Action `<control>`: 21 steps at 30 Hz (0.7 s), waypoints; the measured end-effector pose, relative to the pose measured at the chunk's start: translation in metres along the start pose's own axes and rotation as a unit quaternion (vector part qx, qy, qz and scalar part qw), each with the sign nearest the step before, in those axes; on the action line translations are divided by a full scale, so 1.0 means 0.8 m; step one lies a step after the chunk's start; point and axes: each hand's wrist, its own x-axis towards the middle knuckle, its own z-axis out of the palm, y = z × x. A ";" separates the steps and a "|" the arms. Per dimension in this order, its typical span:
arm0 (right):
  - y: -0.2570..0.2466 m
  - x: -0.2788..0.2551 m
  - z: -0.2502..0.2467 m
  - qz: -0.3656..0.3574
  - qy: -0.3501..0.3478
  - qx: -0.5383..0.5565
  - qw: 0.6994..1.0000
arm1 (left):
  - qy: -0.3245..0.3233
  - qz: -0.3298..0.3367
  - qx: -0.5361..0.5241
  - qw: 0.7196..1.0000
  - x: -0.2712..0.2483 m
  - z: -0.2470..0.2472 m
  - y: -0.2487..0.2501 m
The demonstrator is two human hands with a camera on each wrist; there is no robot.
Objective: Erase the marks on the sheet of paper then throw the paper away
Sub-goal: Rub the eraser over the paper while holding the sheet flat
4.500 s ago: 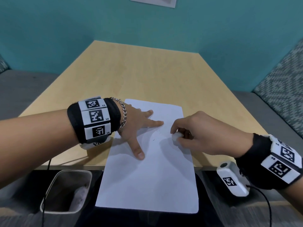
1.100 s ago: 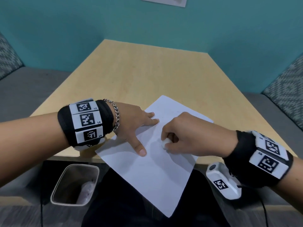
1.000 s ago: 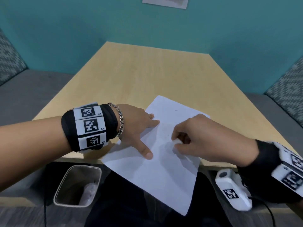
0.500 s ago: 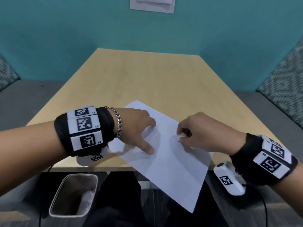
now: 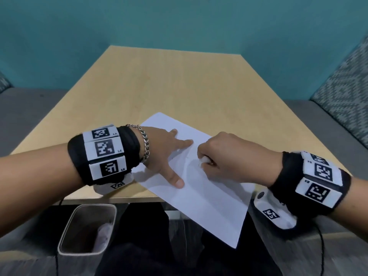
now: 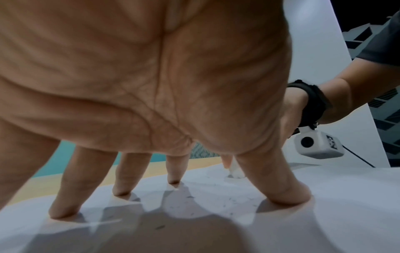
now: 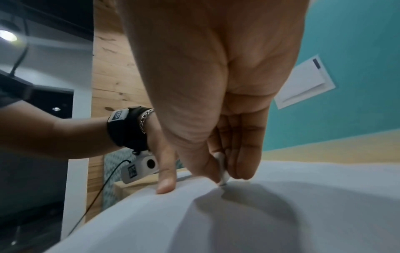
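A white sheet of paper [image 5: 207,198] lies skewed on the wooden table [image 5: 179,82], its near corner hanging over the front edge. My left hand [image 5: 167,156] presses it down with spread, straight fingers [image 6: 285,191] near its left edge. My right hand [image 5: 223,158] pinches a small white eraser [image 5: 205,160] between thumb and fingers, its tip touching the paper [image 7: 281,214] just right of the left hand. The eraser [image 7: 223,172] is mostly hidden in the grip. Faint grey specks show on the paper [image 6: 216,205].
A grey waste bin [image 5: 87,230] stands on the floor below the table's front edge, left of my lap, with some crumpled material inside. Grey benches with patterned cushions [image 5: 344,100] flank the table. A teal wall lies behind.
Over the last seconds the paper has rotated to lie skewed. My right hand with the eraser has shifted back and forth across it; the left hand's fingers have spread flat again.
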 end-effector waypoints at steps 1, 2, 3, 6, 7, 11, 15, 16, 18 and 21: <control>0.007 0.005 -0.005 0.013 0.008 0.003 1.000 | 0.000 0.000 -0.002 1.000 0.000 0.000 0.000; 0.012 0.008 -0.008 0.022 0.016 0.008 1.000 | -0.001 -0.001 -0.003 1.000 0.000 0.000 0.000; 0.013 0.009 -0.007 0.025 0.018 0.008 0.999 | -0.002 -0.003 -0.003 1.000 0.000 0.000 0.001; -0.006 0.002 -0.002 -0.016 -0.006 0.007 1.000 | -0.006 -0.003 0.001 1.000 0.001 0.001 0.000; -0.009 0.000 -0.002 -0.029 -0.015 0.019 0.999 | -0.007 -0.003 0.001 1.000 0.001 0.002 0.000; 0.015 0.011 -0.011 0.010 0.024 0.043 0.999 | -0.011 -0.007 0.014 1.000 0.004 0.002 -0.002; 0.011 0.001 -0.006 -0.017 0.020 0.061 0.998 | -0.019 0.000 0.025 1.000 0.005 0.002 -0.001; 0.011 -0.004 -0.008 -0.029 0.008 0.074 0.997 | -0.020 0.002 0.026 0.999 0.005 0.002 -0.002; 0.023 -0.011 -0.012 -0.020 0.020 0.088 0.996 | -0.020 0.003 0.025 0.999 0.006 0.000 -0.006; 0.042 -0.022 -0.005 0.023 0.055 0.093 0.994 | -0.008 0.030 0.049 0.998 0.008 -0.008 -0.015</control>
